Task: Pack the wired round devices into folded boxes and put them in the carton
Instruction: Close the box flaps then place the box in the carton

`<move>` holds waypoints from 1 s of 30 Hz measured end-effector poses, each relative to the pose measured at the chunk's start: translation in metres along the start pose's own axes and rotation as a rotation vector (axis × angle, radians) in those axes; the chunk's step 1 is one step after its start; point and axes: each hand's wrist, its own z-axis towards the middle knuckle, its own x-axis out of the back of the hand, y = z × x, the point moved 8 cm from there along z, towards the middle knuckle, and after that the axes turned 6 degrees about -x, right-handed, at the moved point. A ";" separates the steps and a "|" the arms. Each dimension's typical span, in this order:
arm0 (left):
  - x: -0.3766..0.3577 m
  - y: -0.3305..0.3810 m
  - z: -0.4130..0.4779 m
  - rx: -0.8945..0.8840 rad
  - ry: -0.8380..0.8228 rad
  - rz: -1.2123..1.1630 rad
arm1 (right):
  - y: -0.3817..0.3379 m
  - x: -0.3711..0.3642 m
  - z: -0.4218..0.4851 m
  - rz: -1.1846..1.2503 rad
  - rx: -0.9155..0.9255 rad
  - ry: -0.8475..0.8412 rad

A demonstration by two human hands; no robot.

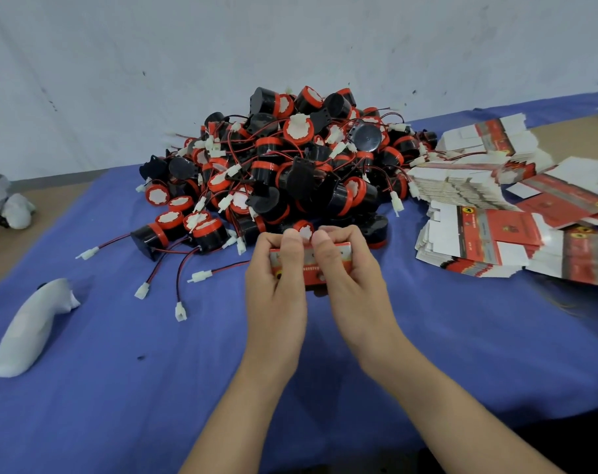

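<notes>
Blue counter (120, 371), device pile (290, 165) at 12 o'clock: our left hand (277, 289) and right hand (354, 285) have a curled grip round the red box (309, 268), closing it, we reckon; carton next, not in view.

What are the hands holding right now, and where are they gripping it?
One small red folded box, held by both hands: the left hand grips its left end, the right hand its right end, thumbs pressing on its top edge.

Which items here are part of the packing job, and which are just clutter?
Job:
- red box, gripped by left hand and right hand
- pile of wired round devices
- flat box blanks

Lying about:
- white handle-shaped object
- grey-white bundle, far left
</notes>
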 end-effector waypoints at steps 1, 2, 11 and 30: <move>0.000 -0.001 0.002 0.002 0.006 0.001 | -0.002 0.000 0.001 0.015 0.010 0.004; -0.002 -0.001 0.003 0.007 0.006 -0.003 | -0.004 0.001 0.001 0.020 0.016 0.020; -0.031 -0.005 0.005 0.025 0.098 -0.045 | -0.014 0.031 0.008 0.006 0.046 0.192; -0.084 -0.015 -0.060 0.121 -0.175 -0.152 | -0.008 0.114 -0.031 -0.016 -0.081 0.478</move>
